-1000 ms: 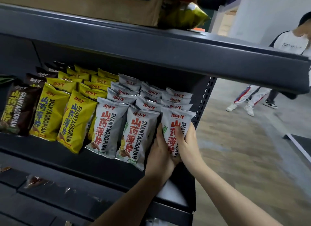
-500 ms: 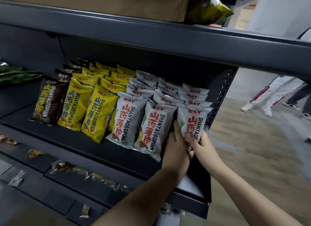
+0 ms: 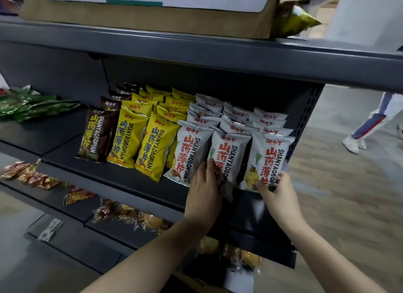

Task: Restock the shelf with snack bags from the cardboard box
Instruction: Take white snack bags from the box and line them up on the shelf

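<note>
Shelf (image 3: 122, 179) nearly stocked; left hand (image 3: 204, 189) presses flat on the middle white bag (image 3: 226, 159), right hand (image 3: 275, 189) pinches the 3 o'clock bag (image 3: 267, 159).

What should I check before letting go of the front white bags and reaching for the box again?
1. Right white bag upright: ok, though the right hand holds its lower edge.
2. Middle white bag seated: not ok, its bottom hangs over the shelf lip and it leans; the left hand rests on it.
3. Left white bag in line: ok, leaning like the yellow bags.
4. Gap between middle and right bags: not ok, wider than the other gaps.
5. Room behind the front row: cannot tell, the rows look full.
6. Box within reach: ok, on the shelf above.
</note>
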Available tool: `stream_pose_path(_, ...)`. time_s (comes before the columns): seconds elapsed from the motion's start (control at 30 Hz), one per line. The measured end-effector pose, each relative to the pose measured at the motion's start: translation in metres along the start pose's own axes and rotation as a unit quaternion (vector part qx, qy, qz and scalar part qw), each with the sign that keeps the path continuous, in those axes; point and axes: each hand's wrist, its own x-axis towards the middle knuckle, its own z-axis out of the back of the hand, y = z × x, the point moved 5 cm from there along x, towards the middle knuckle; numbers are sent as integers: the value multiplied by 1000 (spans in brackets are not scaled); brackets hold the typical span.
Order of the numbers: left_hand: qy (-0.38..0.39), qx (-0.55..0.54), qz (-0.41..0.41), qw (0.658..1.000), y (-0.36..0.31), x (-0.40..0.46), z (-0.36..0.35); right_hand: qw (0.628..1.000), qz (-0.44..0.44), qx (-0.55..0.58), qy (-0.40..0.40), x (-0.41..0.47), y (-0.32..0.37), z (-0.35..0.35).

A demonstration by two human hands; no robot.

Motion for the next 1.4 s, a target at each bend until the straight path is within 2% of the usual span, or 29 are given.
stream_pose_path(0.1,16,-13,1,1000,1,2,-1,998,18,-62,-21,6,0,-12)
stream_pose_path(0.27,20,-29,10,999,3,6,3,993,-1,-107,-41,1,1,-14)
stream_pose_path(0.33,-6,-16,-36,999,4,3,13,989,6,-126,-77,-13,10,-8)
stream_pose_path(0.37,-36,3,-74,997,6,0,22,986,27,-129,-107,-22,18,-4)
stream_pose_path(0.4,-66,28,-100,992,10,-2,29,978,83,-135,-137,-33,30,-2)
stream_pose_path(0.47,-112,66,-83,988,32,-2,42,940,231,-188,-165,-55,58,-9)
stream_pose_path(0.53,-110,61,-30,992,54,0,50,915,302,-239,-121,-62,69,-31)
stream_pose_path(0.63,-32,-3,14,999,67,4,47,876,326,-351,-54,-58,74,-66)
stream_pose_path(0.67,-24,-8,16,1000,66,6,46,859,326,-392,-47,-55,76,-74)
stream_pose_path(0.73,-25,-14,19,999,66,12,45,847,311,-429,-45,-43,78,-81)
stream_pose_path(0.87,-28,-19,41,999,70,22,45,851,296,-430,-55,-26,77,-80)
stream_pose_path(1.03,-2,-17,6,1000,74,22,49,825,324,-456,-81,-23,74,-80)
stream_pose_path(1.13,25,-7,-16,1000,82,13,55,824,323,-456,-95,-27,75,-79)
stream_pose_path(1.2,-9,27,-78,997,87,4,68,836,327,-426,-117,-32,79,-77)
stream_pose_path(1.27,-66,54,-96,992,102,1,78,836,353,-394,-145,-39,88,-79)
stream_pose_path(1.33,-106,64,-66,990,119,6,87,816,406,-382,-150,-47,102,-89)
stream_pose_path(1.4,-94,29,8,995,131,15,93,798,441,-392,-123,-52,116,-106)
